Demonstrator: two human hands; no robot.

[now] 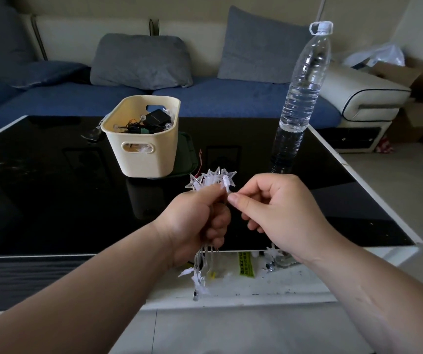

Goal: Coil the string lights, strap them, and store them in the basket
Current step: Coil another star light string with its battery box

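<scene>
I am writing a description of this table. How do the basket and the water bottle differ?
The basket is cream and opaque; the water bottle is clear. The basket is low and wide; the water bottle is tall and narrow. The basket is open on top and holds cables; the water bottle is capped. Both stand upright on the black table.

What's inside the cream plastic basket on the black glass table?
Cream plastic basket holds a flat black box, tangled dark wires and small clear bulbs; pale clear pieces show through its handle slot. Its walls hide the bottom.
</scene>
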